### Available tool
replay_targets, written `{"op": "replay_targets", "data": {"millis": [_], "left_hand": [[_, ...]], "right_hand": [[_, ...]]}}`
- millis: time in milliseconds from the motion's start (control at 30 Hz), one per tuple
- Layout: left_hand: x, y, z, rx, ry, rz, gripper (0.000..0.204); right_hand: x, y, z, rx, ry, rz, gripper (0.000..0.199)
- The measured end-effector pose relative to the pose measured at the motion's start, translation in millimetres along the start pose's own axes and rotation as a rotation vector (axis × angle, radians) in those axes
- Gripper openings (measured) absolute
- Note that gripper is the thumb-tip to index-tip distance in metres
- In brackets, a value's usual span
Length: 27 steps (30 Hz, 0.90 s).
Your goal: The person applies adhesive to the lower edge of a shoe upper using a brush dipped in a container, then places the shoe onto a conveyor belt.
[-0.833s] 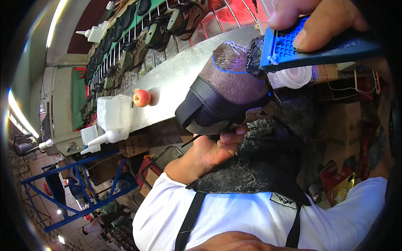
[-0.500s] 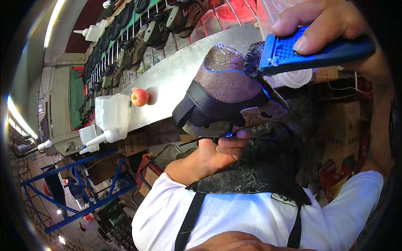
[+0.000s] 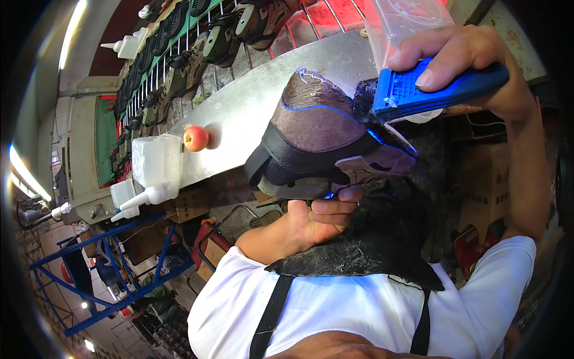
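Observation:
In the middle, a brown-grey shoe upper (image 3: 323, 128) with black straps lies tilted on its side, its rough underside edge lined in bright blue. My left hand (image 3: 320, 218) grips it from below, fingers curled at its lower edge; part of the grip is hidden behind the shoe. My right hand (image 3: 460, 60) is wrapped round a blue brush (image 3: 442, 87). The brush's dark bristles touch the shoe's right side, near the blue line. White threads show along the shoe's top edge.
Behind the shoe runs a metal bench (image 3: 239, 102), bearing a red apple (image 3: 195, 138). A translucent square container (image 3: 156, 160) and a white nozzle bottle (image 3: 146, 196) are at its left end. Several shoes stand on a wire rack (image 3: 197, 66). A clear plastic tub (image 3: 397, 27) is beyond my right hand.
My right hand and the brush have shifted slightly left and down, the bristles moving lower along the shoe's right edge. The shoe has tipped slightly in my left hand.

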<state>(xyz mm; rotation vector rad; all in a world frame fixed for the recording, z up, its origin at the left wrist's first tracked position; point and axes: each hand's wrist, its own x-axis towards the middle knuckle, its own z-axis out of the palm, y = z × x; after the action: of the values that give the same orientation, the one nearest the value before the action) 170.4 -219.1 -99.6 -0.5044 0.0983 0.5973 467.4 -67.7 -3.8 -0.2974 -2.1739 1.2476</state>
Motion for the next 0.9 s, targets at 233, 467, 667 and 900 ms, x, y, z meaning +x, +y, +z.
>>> {"op": "replay_targets", "data": {"millis": [233,467,667,900], "left_hand": [[0.1,1.0,-2.3,0.026,0.026,0.001,0.04],[1.9,-1.0,2.4,0.033,0.064,0.001,0.047],[2.0,-2.5,5.7,0.06,0.048,0.007,0.051],[5.2,10.7,6.4,0.22,0.089,-0.066,0.061]], "right_hand": [[-4.1,-3.3,0.5,-0.124,-0.025,-0.004,0.012],[2.1,-17.8,-0.9,-0.167,-0.078,-0.053,0.01],[4.0,-21.4,-3.4,-0.147,-0.141,-0.042,0.007],[-8.4,-34.0,-4.5,-0.119,-0.098,0.035,0.008]]}}
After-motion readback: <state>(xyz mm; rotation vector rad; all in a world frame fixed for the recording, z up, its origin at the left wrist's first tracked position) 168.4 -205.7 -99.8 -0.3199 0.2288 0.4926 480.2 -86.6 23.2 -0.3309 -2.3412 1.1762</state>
